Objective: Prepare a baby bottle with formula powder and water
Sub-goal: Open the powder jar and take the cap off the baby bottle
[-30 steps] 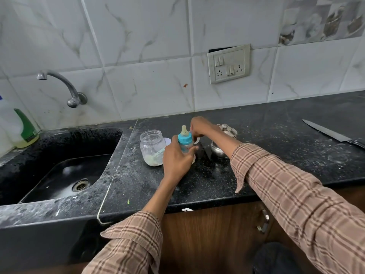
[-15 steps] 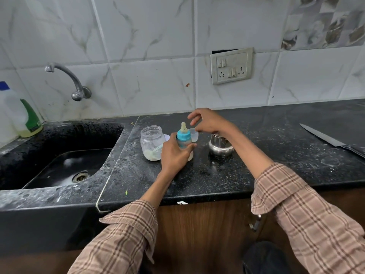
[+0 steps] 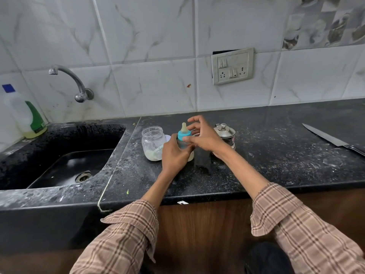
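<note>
The baby bottle (image 3: 184,142) stands upright on the counter, its long axis vertical, held between both hands. The left hand (image 3: 173,154) wraps its body from the near-left side. The right hand (image 3: 203,136) comes in from the right, thumb touching the blue collar (image 3: 184,134), other fingers spread loosely above; it is nearer the teat (image 3: 184,127), so likely turns the collar.

1 baby bottle (image 3: 184,135), 1 jar (image 3: 153,143), 1 knife (image 3: 333,139), 2 hands.
</note>
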